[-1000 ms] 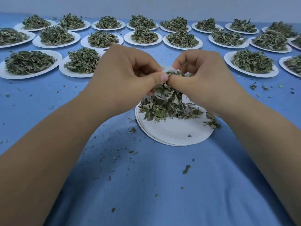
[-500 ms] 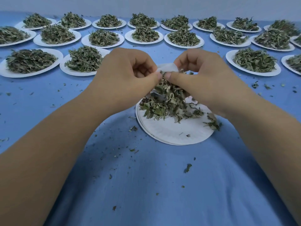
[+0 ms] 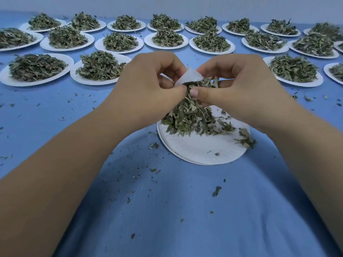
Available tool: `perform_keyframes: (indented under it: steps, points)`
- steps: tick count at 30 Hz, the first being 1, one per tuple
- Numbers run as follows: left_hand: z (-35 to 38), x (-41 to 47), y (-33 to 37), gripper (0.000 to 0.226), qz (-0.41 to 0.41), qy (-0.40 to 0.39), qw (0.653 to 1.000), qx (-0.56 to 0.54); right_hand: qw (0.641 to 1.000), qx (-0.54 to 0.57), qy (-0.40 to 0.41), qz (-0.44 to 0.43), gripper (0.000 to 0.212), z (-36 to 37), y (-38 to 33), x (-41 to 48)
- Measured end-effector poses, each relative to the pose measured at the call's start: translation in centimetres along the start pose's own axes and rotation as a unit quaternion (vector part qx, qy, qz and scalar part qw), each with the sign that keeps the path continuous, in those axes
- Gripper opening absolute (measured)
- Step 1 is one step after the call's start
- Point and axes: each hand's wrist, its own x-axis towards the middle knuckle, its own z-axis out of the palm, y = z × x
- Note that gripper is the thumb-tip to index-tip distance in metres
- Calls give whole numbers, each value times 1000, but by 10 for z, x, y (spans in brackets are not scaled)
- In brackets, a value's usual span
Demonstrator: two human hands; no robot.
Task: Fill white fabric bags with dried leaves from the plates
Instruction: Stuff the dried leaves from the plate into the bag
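The left hand (image 3: 152,89) and right hand (image 3: 239,88) meet above a plate (image 3: 200,152) on the blue desk (image 3: 167,210). The left grip is narrow, pinching the edge of the white fabric bag (image 3: 191,77). The right grip, touching it, pinches a tuft of dried leaves (image 3: 191,115) at the bag's mouth, above the heap on the plate. Most of the bag is hidden behind fingers and leaves, with only one corner showing. Other plates (image 3: 68,62) of leaves line the far side — the outermost are cut off by the picture's edges.
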Motion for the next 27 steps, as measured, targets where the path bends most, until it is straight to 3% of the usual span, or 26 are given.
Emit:
perform_keyframes:
  steps: [6, 11, 16, 21, 27]
  points:
    - [3, -2, 4, 1, 37, -19, 999, -22, 993, -92, 71, 4, 14, 7, 9, 6]
    - [7, -3, 4, 8, 47, -23, 998, -27, 984, -143, 106, 11, 13, 17, 9, 10]
    - [6, 2, -3, 8, 25, 33, 999, 10, 994, -84, 76, -7, 25, 14, 6, 4]
    - [3, 3, -5, 8, -3, 68, 998, 3, 999, -4, 15, -29, 22, 5, 0, -3]
    - [2, 5, -7, 9, -19, 93, 996, 4, 995, 6, 58, -81, 14, 3, -6, -6]
